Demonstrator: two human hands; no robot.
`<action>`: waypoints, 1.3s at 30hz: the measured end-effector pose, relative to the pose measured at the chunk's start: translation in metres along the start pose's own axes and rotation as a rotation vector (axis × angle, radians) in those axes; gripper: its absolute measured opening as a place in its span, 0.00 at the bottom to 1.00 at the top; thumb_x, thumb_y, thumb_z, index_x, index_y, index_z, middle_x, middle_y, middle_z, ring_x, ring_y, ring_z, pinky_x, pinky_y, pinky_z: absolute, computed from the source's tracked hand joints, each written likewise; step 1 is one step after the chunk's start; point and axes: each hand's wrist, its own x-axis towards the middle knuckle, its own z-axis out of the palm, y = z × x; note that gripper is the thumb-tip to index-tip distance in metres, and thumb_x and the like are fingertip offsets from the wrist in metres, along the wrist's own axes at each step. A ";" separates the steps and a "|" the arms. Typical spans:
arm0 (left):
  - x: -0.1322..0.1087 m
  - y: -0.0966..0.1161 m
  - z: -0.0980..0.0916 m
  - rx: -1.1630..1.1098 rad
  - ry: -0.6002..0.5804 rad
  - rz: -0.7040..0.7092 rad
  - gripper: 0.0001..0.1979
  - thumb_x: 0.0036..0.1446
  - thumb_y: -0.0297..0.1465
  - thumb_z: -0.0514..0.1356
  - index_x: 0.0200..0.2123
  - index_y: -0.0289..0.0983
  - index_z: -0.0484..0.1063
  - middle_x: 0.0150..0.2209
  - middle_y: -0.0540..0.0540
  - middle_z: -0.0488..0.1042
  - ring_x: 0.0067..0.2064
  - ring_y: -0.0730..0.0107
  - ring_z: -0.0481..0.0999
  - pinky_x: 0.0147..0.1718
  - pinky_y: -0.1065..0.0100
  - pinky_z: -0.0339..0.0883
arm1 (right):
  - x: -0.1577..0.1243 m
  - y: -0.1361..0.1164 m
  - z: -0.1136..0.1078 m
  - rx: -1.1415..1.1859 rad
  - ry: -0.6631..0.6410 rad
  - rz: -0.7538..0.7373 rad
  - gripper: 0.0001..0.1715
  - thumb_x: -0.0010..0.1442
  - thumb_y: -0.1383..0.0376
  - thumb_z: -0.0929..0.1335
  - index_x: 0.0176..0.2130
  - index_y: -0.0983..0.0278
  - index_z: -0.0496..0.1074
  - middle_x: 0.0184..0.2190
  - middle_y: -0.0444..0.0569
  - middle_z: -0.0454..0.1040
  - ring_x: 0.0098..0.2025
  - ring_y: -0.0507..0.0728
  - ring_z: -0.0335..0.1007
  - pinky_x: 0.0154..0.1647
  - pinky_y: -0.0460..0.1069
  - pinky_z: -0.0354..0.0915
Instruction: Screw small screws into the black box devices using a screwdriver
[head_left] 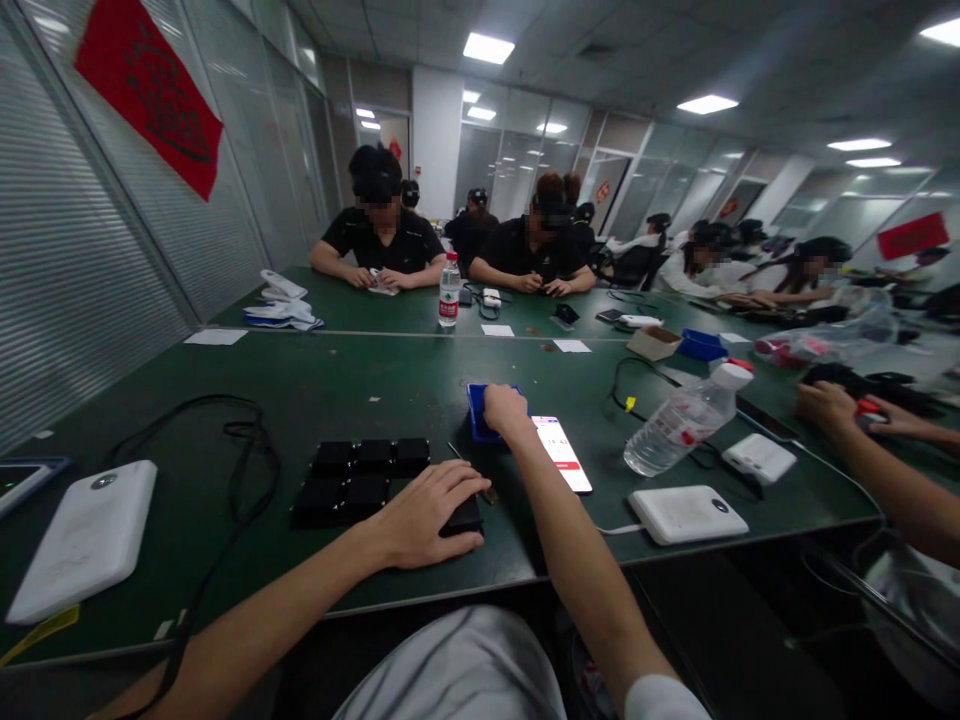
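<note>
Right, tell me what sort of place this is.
Probably an office-like workroom for shared bench work: several people sit with their hands busy at a long green table, with glass partitions around and flat ceiling lights overhead.

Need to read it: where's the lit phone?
In the head view, the phone lies right of centre on the table, right of the right hand and the blue box.

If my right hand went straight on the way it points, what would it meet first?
Your right hand would likely meet the inside of the blue tray; whether floor or far wall is unclear.
</note>
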 end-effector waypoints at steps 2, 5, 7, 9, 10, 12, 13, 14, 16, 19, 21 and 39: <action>0.000 0.000 0.000 0.002 0.001 0.000 0.32 0.62 0.40 0.66 0.66 0.37 0.62 0.65 0.36 0.67 0.68 0.47 0.62 0.67 0.46 0.59 | 0.001 0.000 0.000 -0.002 -0.001 -0.002 0.22 0.62 0.69 0.71 0.55 0.71 0.77 0.54 0.73 0.77 0.58 0.67 0.77 0.57 0.54 0.69; 0.000 0.000 0.000 0.003 -0.002 -0.001 0.33 0.62 0.40 0.66 0.66 0.37 0.62 0.65 0.36 0.67 0.68 0.47 0.63 0.67 0.46 0.59 | 0.001 0.001 0.001 -0.004 -0.010 -0.014 0.23 0.62 0.69 0.72 0.56 0.72 0.77 0.54 0.73 0.77 0.58 0.67 0.77 0.57 0.53 0.69; 0.000 0.000 0.000 0.001 -0.004 -0.004 0.32 0.63 0.40 0.66 0.66 0.37 0.62 0.65 0.36 0.67 0.68 0.47 0.63 0.66 0.46 0.60 | 0.000 0.001 0.000 -0.002 -0.022 -0.030 0.22 0.61 0.70 0.71 0.55 0.72 0.77 0.53 0.73 0.78 0.57 0.67 0.77 0.57 0.53 0.69; 0.000 0.000 0.000 -0.004 0.000 0.000 0.32 0.63 0.40 0.66 0.66 0.37 0.62 0.65 0.36 0.67 0.68 0.48 0.63 0.66 0.46 0.60 | -0.001 0.002 0.000 0.003 -0.041 -0.057 0.21 0.61 0.71 0.71 0.54 0.71 0.78 0.53 0.71 0.78 0.57 0.66 0.77 0.56 0.52 0.69; 0.000 0.000 0.000 -0.006 0.004 0.003 0.32 0.63 0.40 0.65 0.66 0.37 0.62 0.65 0.36 0.67 0.68 0.48 0.63 0.66 0.46 0.60 | -0.001 0.003 -0.001 0.008 -0.052 -0.074 0.20 0.61 0.71 0.70 0.54 0.70 0.78 0.52 0.70 0.79 0.56 0.66 0.78 0.55 0.52 0.69; 0.000 0.000 0.000 -0.013 0.011 0.009 0.32 0.63 0.40 0.65 0.66 0.37 0.62 0.64 0.36 0.68 0.68 0.48 0.63 0.66 0.46 0.60 | -0.002 0.004 -0.001 0.018 -0.075 -0.111 0.19 0.62 0.71 0.70 0.52 0.68 0.80 0.52 0.67 0.80 0.55 0.66 0.78 0.53 0.51 0.70; 0.000 0.000 0.000 -0.015 0.014 0.008 0.32 0.63 0.40 0.65 0.66 0.38 0.62 0.64 0.36 0.68 0.68 0.47 0.63 0.66 0.46 0.60 | -0.003 0.004 -0.002 0.023 -0.086 -0.129 0.18 0.62 0.71 0.69 0.51 0.67 0.80 0.52 0.65 0.80 0.55 0.66 0.78 0.52 0.51 0.70; 0.000 0.000 0.000 -0.017 0.015 0.008 0.31 0.63 0.40 0.65 0.66 0.38 0.62 0.64 0.36 0.68 0.68 0.47 0.63 0.66 0.46 0.60 | -0.003 0.005 -0.002 0.027 -0.096 -0.144 0.18 0.62 0.71 0.69 0.51 0.66 0.80 0.51 0.64 0.80 0.55 0.66 0.78 0.51 0.51 0.70; 0.000 0.000 0.000 -0.020 0.017 0.009 0.31 0.63 0.40 0.65 0.66 0.38 0.62 0.64 0.36 0.68 0.68 0.47 0.63 0.66 0.46 0.60 | -0.002 0.006 -0.002 0.031 -0.111 -0.165 0.18 0.62 0.71 0.69 0.51 0.66 0.80 0.51 0.63 0.80 0.55 0.66 0.78 0.51 0.51 0.71; 0.000 -0.001 0.001 -0.021 0.028 0.015 0.31 0.63 0.40 0.65 0.66 0.38 0.62 0.64 0.37 0.68 0.67 0.48 0.64 0.66 0.47 0.60 | -0.001 0.006 0.000 0.031 -0.126 -0.181 0.19 0.62 0.71 0.69 0.52 0.66 0.80 0.52 0.64 0.80 0.54 0.67 0.78 0.50 0.52 0.70; -0.001 -0.001 0.001 -0.017 0.035 0.019 0.31 0.63 0.40 0.65 0.66 0.38 0.62 0.64 0.36 0.67 0.67 0.48 0.64 0.66 0.47 0.61 | 0.000 0.007 0.001 0.031 -0.135 -0.190 0.19 0.62 0.71 0.69 0.52 0.65 0.80 0.53 0.63 0.80 0.54 0.67 0.78 0.51 0.52 0.70; 0.000 0.003 -0.003 -0.018 0.005 0.003 0.33 0.63 0.40 0.65 0.67 0.37 0.61 0.65 0.35 0.67 0.68 0.48 0.63 0.66 0.47 0.60 | -0.010 0.013 -0.009 0.064 -0.076 -0.199 0.16 0.61 0.70 0.68 0.47 0.62 0.79 0.49 0.56 0.81 0.49 0.62 0.78 0.46 0.48 0.66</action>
